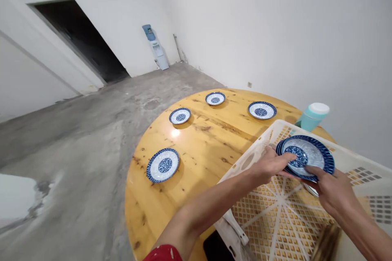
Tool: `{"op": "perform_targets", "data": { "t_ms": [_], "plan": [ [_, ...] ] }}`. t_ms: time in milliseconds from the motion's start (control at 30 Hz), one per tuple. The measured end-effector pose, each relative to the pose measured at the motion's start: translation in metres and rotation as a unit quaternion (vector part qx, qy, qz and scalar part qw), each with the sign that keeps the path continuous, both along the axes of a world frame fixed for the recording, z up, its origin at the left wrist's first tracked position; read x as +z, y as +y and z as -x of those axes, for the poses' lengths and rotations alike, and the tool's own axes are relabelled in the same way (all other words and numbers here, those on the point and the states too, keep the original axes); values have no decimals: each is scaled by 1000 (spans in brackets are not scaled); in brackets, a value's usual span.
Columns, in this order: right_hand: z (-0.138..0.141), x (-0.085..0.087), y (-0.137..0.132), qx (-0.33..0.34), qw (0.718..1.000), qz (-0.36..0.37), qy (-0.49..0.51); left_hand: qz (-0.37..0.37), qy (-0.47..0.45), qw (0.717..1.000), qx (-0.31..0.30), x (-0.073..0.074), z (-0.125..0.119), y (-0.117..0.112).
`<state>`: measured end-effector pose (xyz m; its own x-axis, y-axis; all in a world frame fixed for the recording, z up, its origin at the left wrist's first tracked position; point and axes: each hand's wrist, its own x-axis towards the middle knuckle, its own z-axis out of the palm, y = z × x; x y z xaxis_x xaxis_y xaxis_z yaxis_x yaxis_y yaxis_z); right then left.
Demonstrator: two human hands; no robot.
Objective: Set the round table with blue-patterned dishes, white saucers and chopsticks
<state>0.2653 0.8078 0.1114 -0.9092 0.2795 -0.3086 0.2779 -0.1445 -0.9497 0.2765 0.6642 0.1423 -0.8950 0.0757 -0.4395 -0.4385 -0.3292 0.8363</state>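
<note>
A stack of blue-and-white plates (312, 151) is held above a white plastic basket (245, 159). My left hand (274, 161) grips the stack's left edge, its thumb lying over the top plate. From the front right, my right hand (332, 185) is closed on the same stack, with its thumb on the upper face. Fingers under the plates are mostly hidden. Matching plates lie apart along the table: a near-left plate (163, 165), a far-left plate (180, 116), a far plate (215, 98) and a right plate (262, 110).
The basket stands on a round wooden table (196, 147). Inside it are a white-handled utensil (235, 228) and a brown bundle (327, 242). A turquoise container with a white lid (314, 116) stands behind the basket. A water dispenser (157, 51) is by the far wall.
</note>
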Motion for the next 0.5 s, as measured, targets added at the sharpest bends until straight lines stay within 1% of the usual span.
{"op": "perform_targets", "data": {
  "t_ms": [133,233,367,433,500],
  "plan": [
    [-27,29,-19,37,999,-4,27,29,50,998,8,34,-39,-29],
    [-50,50,-37,99,994,-22,48,57,81,995,18,52,-71,-52],
    [-86,78,-63,189,974,-86,94,69,122,989,38,73,-122,-84],
    [-106,90,-79,226,962,-116,104,66,142,986,63,82,-152,-101],
    [-128,100,-98,250,956,-126,93,60,156,982,90,87,-184,-120]
  ]
}}
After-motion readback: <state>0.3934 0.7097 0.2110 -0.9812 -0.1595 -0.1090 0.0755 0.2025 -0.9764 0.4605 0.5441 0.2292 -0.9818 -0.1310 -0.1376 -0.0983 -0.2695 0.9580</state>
